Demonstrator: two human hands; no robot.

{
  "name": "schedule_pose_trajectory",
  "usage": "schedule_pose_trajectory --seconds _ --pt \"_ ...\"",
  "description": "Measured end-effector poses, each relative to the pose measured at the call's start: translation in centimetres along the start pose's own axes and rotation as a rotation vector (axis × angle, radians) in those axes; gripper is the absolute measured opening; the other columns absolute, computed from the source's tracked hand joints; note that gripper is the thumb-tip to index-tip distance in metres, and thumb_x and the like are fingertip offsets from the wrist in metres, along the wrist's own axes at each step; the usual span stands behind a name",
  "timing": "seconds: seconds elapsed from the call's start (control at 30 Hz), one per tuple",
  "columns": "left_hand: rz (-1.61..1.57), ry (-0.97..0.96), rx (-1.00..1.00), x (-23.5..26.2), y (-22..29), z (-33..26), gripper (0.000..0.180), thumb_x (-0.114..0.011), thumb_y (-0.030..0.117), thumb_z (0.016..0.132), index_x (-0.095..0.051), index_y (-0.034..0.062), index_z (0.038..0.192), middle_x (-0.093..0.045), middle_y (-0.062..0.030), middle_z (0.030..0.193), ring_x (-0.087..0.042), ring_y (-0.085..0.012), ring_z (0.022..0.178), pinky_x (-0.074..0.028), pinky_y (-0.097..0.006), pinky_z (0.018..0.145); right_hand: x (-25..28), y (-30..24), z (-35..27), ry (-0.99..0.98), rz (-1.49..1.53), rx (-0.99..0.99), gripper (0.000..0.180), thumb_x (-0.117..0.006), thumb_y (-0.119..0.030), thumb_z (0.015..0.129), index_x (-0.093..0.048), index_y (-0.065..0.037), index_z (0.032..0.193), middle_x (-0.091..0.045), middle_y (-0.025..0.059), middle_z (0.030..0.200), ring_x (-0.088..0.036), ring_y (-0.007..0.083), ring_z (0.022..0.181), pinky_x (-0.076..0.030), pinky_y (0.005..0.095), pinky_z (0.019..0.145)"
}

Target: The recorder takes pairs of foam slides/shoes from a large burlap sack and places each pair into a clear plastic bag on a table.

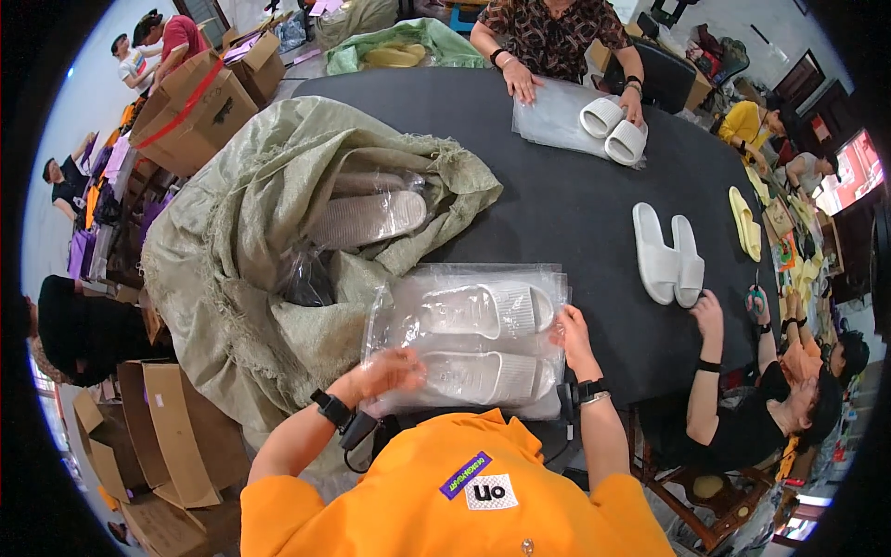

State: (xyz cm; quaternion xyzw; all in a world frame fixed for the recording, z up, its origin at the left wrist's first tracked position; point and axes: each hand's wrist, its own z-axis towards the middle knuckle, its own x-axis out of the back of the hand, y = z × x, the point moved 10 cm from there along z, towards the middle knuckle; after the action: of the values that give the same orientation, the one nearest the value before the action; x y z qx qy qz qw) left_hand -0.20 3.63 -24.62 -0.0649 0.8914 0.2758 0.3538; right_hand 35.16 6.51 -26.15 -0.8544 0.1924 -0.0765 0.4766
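At the near edge of the table (557, 209), a clear plastic bag (392, 320) lies flat, containing a pair of white slide sandals (464, 376) side by side, straps toward the right; the left hand (388, 371) is at the bag's lower left (motion blur: whether its fingers are spread or pinching cannot be told); the right hand (574, 339) pinches the bag's right edge between its fingers; to the left, a woven sack (218, 241) lies open around bagged footwear (371, 219); farther right, loose white slides (657, 260) lie near a seated co-worker's hand (709, 314); at the far edge, a standing co-worker's hands flank another white pair (603, 117) on clear plastic.
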Motion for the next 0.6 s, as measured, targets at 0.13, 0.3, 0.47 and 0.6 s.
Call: schedule_pose_trajectory --seconds 0.13,0.3,0.47,0.6 --pt "0.859 -0.223 0.320 -4.3 -3.4 -1.2 0.028 -0.053 0.014 0.084 -0.051 0.0114 0.112 -0.056 -0.0095 0.104 -0.056 -0.0222 0.094 -0.045 -0.037 0.082 -0.8 2.5 0.3 -0.122 -0.169 -0.090 0.020 -0.048 -0.026 0.089 -0.051 -0.011 0.100 -0.056 0.0007 0.082 -0.055 0.0111 0.072 -0.045 0.0260 0.058" --pt "2.130 -0.263 -0.853 -11.2 2.0 2.4 0.050 -0.061 0.022 0.077 -0.045 0.0130 0.123 -0.046 -0.0122 0.120 -0.044 -0.0285 0.110 -0.037 -0.044 0.090 -2.6 2.7 -0.2 -0.234 0.112 -0.158 0.018 -0.047 -0.025 0.090 -0.050 -0.010 0.100 -0.056 0.0025 0.081 -0.057 0.0139 0.073 -0.046 0.0274 0.062" --pt "2.136 -0.033 -0.876 -10.7 3.5 6.2 0.054 -0.064 0.029 0.072 -0.046 0.0142 0.120 -0.044 -0.0121 0.123 -0.042 -0.0308 0.111 -0.035 -0.047 0.089 0.8 2.3 -1.7 -0.078 -0.002 -0.063 0.028 -0.050 -0.027 0.090 -0.050 -0.009 0.111 -0.059 0.0023 0.090 -0.055 0.0119 0.080 -0.045 0.0286 0.067" --pt "2.151 -0.175 -0.892 -13.7 1.2 6.5 0.050 -0.065 0.031 0.071 -0.048 0.0124 0.113 -0.047 -0.0127 0.114 -0.044 -0.0327 0.106 -0.035 -0.046 0.089 1.0 4.4 -4.7 -0.166 -0.341 -0.048 0.026 -0.055 -0.016 0.085 -0.056 -0.001 0.106 -0.059 0.0023 0.089 -0.053 0.0081 0.076 -0.042 0.0218 0.065"
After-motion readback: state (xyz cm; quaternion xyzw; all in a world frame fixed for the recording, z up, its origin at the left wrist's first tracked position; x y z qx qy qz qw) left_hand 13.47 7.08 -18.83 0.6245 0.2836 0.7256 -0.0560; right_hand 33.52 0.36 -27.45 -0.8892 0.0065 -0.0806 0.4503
